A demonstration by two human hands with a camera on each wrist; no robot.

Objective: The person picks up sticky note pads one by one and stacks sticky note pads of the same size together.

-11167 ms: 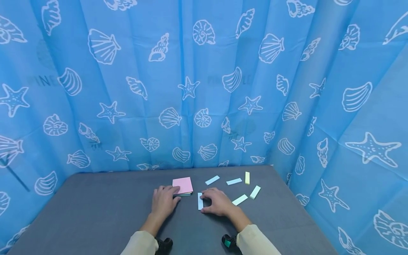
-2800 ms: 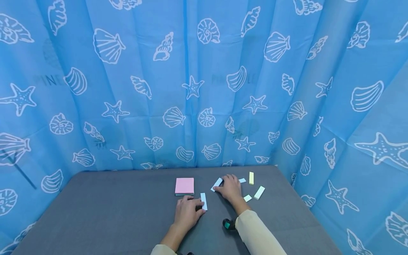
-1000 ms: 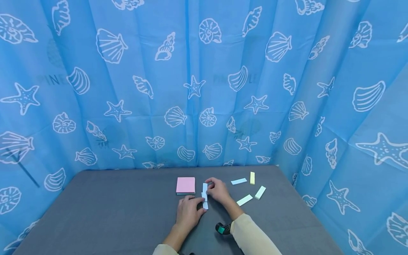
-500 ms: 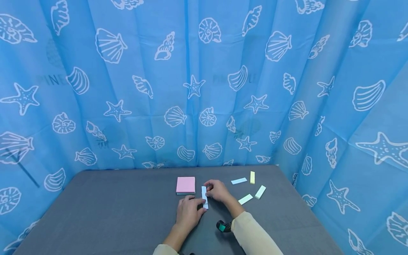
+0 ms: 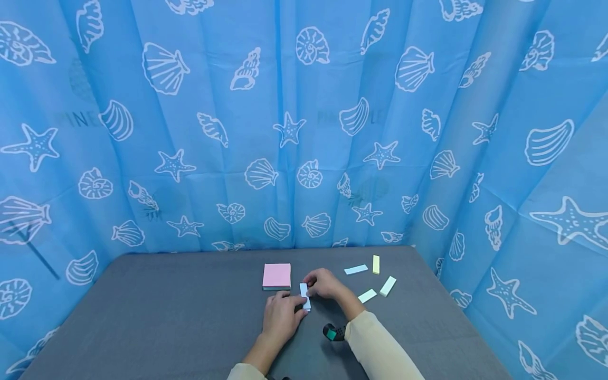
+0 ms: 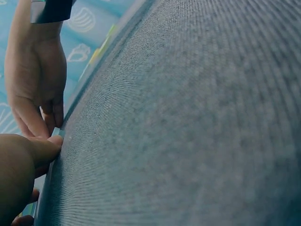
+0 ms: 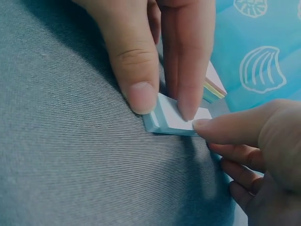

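Observation:
Two pale blue sticky-note strips (image 5: 304, 290) lie one on the other in the middle of the grey table, nearly lined up. My right hand (image 5: 328, 285) pinches the far part of the upper strip between thumb and fingers. At the near part, my left hand (image 5: 279, 316) holds the strips between its thumb and a finger. In the right wrist view, the stacked strips (image 7: 174, 117) show a small step at one end, beside the right thumb. A square stack of sticky notes (image 5: 276, 276), pink on top, lies just beyond the left hand.
To the right lie a pale blue strip (image 5: 356, 269), a yellow strip (image 5: 376, 264) and two pale green strips, one (image 5: 388, 286) farther right and one (image 5: 367, 295) partly behind the right wrist. A blue shell-print curtain (image 5: 285, 184) hangs along the table's back edge.
The right hand has brought a second blue strip from the right onto the first, then slid it toward me until they nearly line up. Earlier the left hand moved from the pink stack to the strip.

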